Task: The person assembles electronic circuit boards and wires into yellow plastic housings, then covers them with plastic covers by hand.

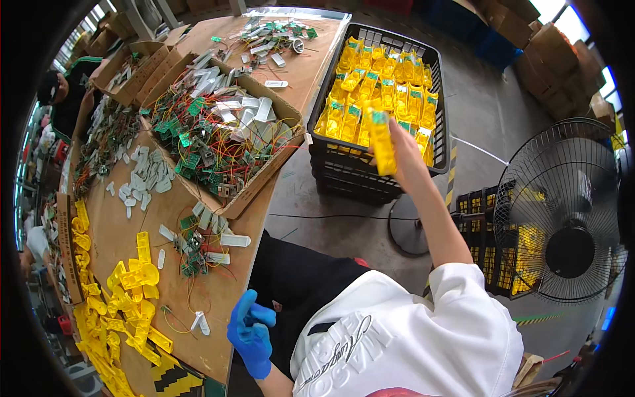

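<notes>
My right hand (pixel 405 153), bare, is closed around a yellow plastic housing (pixel 382 151) with a small green circuit board at its upper end. It holds the piece tilted over the near edge of a black plastic crate (pixel 442 99). Similar yellow housings (pixel 370 83) with green boards stand packed in rows inside. My left hand (pixel 251 331), in a blue glove, hovers beside the table's near edge. Its fingers are loosely bent and apart, and nothing shows between them. Nearest to it on the table lies a small white plastic piece (pixel 200 323) with thin wires.
On the wooden table (pixel 221 291) stands a cardboard box (pixel 254 188) of wired circuit boards and white pieces. Loose yellow housings (pixel 135 298) lie at the left. A large black fan (pixel 569 245) and more crates (pixel 476 205) stand at right. Another person (pixel 63 89) is at far left.
</notes>
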The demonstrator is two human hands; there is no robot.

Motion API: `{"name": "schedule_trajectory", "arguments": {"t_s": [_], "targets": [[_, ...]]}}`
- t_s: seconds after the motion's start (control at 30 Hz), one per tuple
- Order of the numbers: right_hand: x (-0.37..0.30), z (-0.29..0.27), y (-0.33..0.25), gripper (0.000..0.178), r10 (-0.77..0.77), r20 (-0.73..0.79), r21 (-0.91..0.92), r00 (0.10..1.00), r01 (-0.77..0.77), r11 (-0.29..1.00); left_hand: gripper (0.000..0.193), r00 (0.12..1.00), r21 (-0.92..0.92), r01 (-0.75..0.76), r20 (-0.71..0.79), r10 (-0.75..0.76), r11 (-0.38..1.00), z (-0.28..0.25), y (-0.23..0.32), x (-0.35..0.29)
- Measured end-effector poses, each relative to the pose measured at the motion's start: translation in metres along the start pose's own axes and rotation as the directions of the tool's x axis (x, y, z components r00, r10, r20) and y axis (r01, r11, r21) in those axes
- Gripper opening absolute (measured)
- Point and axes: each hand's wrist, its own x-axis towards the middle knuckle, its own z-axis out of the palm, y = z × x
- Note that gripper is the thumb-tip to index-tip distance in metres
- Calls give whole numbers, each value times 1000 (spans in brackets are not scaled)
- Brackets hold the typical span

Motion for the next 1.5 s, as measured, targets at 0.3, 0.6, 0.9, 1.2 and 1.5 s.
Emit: {"name": "schedule_trajectory", "arguments": {"t_s": [0.3,0.6,0.9,1.2,1.5], "targets": [[200,-136,-32,72,-486,-206,-978,849,-193,78,59,997,-16,40,-69,-41,999,-30,-11,-11],[103,4,-44,30,-793,141,-811,592,528,250,60,980,40,158,-127,-152,987,-51,6,-40],[-118,328,103,35,-129,991,-3,46,949,314,47,948,-80,108,-293,-127,991,-75,7,-74],[-80,425,210,15,-44,997,-63,69,990,126,33,958,-62,153,-236,-163,986,-86,2,-100],[-153,362,77,27,69,913,336,-402,837,432,80,850,-904,-84,-284,-443,418,-152,12,-98]]}}
